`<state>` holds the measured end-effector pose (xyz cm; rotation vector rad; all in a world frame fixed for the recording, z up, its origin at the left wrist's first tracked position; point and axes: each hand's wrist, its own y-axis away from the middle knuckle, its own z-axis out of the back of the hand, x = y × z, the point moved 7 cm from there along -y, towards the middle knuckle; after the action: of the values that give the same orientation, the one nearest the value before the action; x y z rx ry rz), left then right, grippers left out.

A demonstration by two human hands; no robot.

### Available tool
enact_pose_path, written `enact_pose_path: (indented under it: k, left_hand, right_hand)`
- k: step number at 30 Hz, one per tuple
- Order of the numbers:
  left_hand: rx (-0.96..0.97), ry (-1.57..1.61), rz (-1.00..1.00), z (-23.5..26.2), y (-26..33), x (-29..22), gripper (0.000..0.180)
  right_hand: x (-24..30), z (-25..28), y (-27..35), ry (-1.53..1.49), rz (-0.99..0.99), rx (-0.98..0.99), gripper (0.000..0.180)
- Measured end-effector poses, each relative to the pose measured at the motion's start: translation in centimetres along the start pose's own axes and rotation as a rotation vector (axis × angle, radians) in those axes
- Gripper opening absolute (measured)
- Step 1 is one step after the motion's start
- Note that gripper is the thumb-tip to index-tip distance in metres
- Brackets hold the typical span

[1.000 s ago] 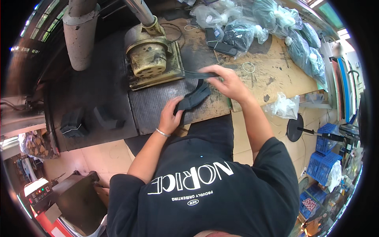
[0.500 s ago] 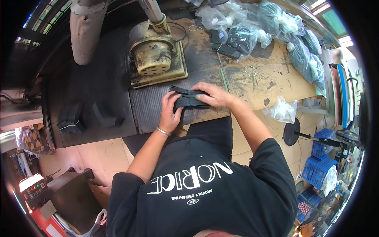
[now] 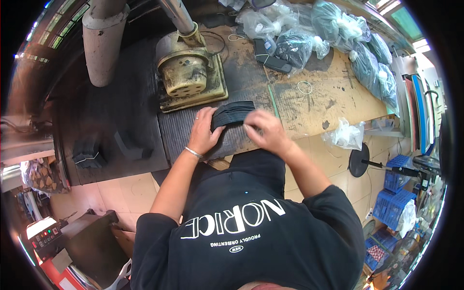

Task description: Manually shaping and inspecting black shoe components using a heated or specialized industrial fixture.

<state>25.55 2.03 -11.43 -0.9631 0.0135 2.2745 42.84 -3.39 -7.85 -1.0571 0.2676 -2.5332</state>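
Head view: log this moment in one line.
left hand: gripping dark stack | right hand: at stack's right end, contact unclear | banded bundle: on table, left of left hand

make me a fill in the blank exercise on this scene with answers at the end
The left hand holds a stack of thin pieces coloured ____.
A bracelet circles the person's ____ wrist.
Tied plastic bags lie to the ____ of the cream-coloured machine.
The plastic crates are coloured ____.

Missing words: black; left; right; blue
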Motion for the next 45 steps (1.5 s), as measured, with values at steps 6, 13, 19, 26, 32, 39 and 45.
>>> enact_pose_path:
  k: [6, 13, 19, 26, 32, 39, 45]
  left_hand:
    - [-0.079, 0.053, 0.103, -1.2, 0.6, 0.0, 0.071]
    - [-0.011, -0.105, 0.107, -1.8, 0.5, 0.1, 0.08]
    - [0.099, -0.14, 0.131, -2.2, 1.6, -0.5, 0.078]
    - [0.062, -0.177, 0.146, -2.2, 1.9, -0.4, 0.075]
    - [0.125, -0.204, 0.116, -2.5, 2.2, -0.6, 0.082]
    - [0.049, -0.135, 0.158, -2.4, 2.7, -0.4, 0.085]
    - [-0.005, -0.143, 0.157, -2.4, 2.6, -0.2, 0.083]
  right_hand:
    - [-2.1, -10.8, 3.4, -1.579, -0.887, -0.296, 0.031]
    - [-4.0, -17.2, 0.8, -2.144, -0.705, -0.335, 0.013]
    - [-2.5, -15.6, -0.1, -2.218, -0.515, -0.221, 0.026]
    - [-1.6, -13.3, -0.8, -2.172, -0.544, -0.346, 0.029]
    - [-2.8, -13.2, -0.6, -1.973, -0.827, -0.588, 0.033]
    - [-2.4, -13.1, -0.5, -1.899, -0.882, -0.687, 0.027]
    - [-2.5, -12.9, -0.8, -1.77, -0.877, -0.663, 0.025]
